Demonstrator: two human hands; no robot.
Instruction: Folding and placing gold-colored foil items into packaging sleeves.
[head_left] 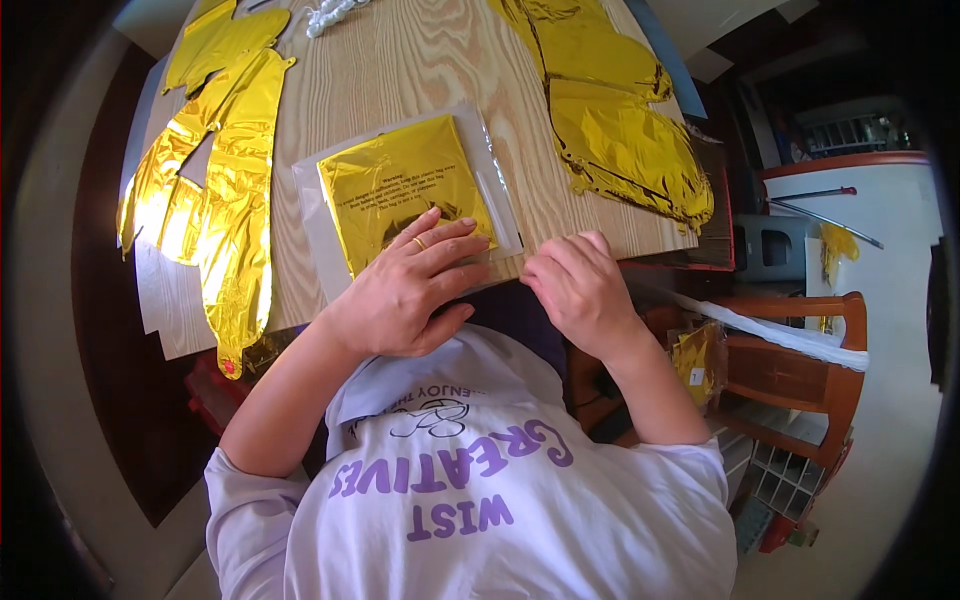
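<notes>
A clear plastic bag (pixel 312 215) lies near the front edge of the table, with a folded gold foil sheet (pixel 375 170) inside and printing on its front. My left hand (pixel 405 285) rests over the bag's lower part, its fingers stretched out and a ring on one of them. Just beyond the bag's lower right corner, at the table's edge, my right hand (pixel 585 295) has its fingertips pressed together. Whatever they pinch, if anything, is too small to make out.
A flat gold foil balloon (pixel 240 170) hangs over the table's left front edge. Another gold foil piece (pixel 610 120) lies at the right. White string (pixel 332 14) sits at the back of the wood-grain table (pixel 400 65). A wooden chair (pixel 785 390) stands to the right.
</notes>
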